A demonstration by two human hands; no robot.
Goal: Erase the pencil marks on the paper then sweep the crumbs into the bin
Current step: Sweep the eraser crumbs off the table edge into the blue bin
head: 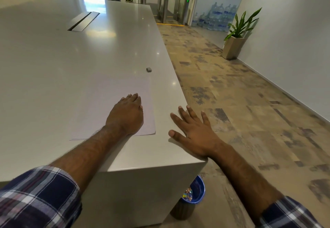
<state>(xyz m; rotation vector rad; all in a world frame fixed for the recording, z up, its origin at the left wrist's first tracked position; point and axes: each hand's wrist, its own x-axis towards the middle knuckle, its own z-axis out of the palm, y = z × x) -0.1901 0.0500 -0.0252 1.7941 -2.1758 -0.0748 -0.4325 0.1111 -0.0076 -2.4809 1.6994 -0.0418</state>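
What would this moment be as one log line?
left hand flat on white paper sheet | right hand open | small grey eraser untouched

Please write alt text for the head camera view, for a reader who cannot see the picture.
A person's left hand rests flat on a white sheet of paper near the corner of a long pale table, while the right hand lies open, fingers spread, at the table's edge. A small grey eraser sits just beyond the paper, and a blue-lined bin stands on the floor below the corner.
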